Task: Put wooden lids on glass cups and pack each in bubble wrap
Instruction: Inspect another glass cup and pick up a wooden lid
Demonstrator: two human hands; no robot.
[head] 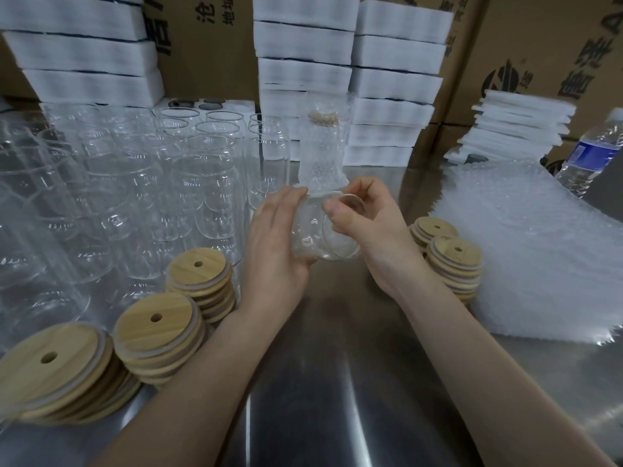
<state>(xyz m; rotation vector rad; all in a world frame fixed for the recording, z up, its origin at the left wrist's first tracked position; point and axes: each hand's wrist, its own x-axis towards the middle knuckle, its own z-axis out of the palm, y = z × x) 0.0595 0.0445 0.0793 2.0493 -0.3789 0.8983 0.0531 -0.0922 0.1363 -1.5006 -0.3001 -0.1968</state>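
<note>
A packing warehouse: printed cartons and foam stacks line the steel tabletop's far edge.

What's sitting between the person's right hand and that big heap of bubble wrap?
Two short stacks of wooden lids stand on the steel table there, between the right hand and the bubble wrap heap, as the head view shows.

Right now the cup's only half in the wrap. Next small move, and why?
Probably slide the wrap further toward the base. It covers only the far end with the lid, and the near half of the cup is bare glass. The left hand holds the cup; the right hand pinches the wrap's edge.
</note>
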